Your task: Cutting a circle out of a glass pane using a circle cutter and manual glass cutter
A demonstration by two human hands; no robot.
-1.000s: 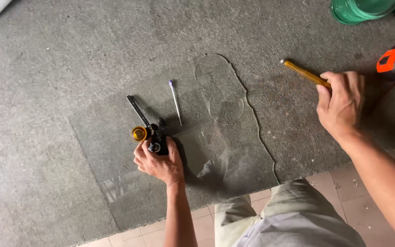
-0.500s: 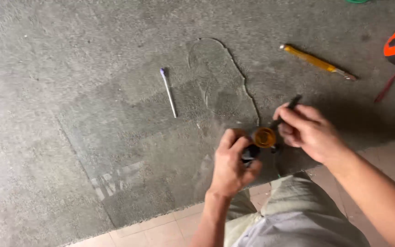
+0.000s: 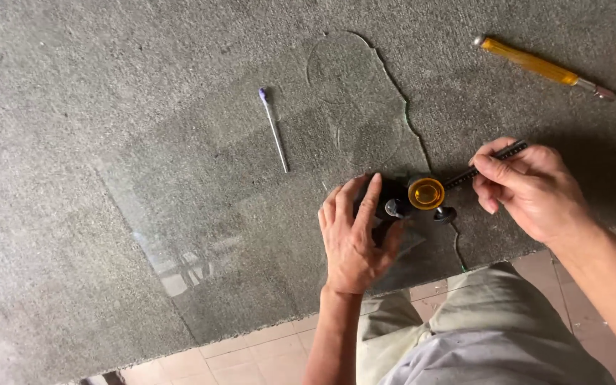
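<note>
Pressing down on a compass-style glass cutter (image 3: 415, 196), the left hand (image 3: 354, 239) lies flat with fingers (image 3: 366, 203) spread over the black suction base, not curled shut around anything; palm and fingertips bear on the tool and the pane beneath

The right hand (image 3: 529, 189) pinches the cutter's thin black bar (image 3: 483, 165) between thumb and forefinger, closed on it near its outer end

Cutter sits on a clear glass sheet (image 3: 201, 214) near the sheet's right edge, close to the near edge of the grey carpeted desk (image 3: 58, 107); amber knob faces up

Handling, judged:
- glass sheet: thin, stiff, brittle, hard to see against the carpet; edges likely sharp, the right edge irregular and wavy; best held flat by the faces, clear of the cut edge
- cutter: small, rigid, probably light; base is the steadying point, bar the guiding point
- carpet gives grip, so the pane should not slide readily

Count:
- one glass sheet, with faint curved score marks (image 3: 354, 93) toward its far end
- one compass cutter
- one pen (image 3: 274, 128) with a purple cap, lying on the glass, well apart from both hands
- one yellow-handled straight cutter (image 3: 536, 65) on the carpet beyond the right hand
- two hands, one person; pale trousers (image 3: 479, 335) and tiled floor (image 3: 251, 356) below the desk edge
</note>
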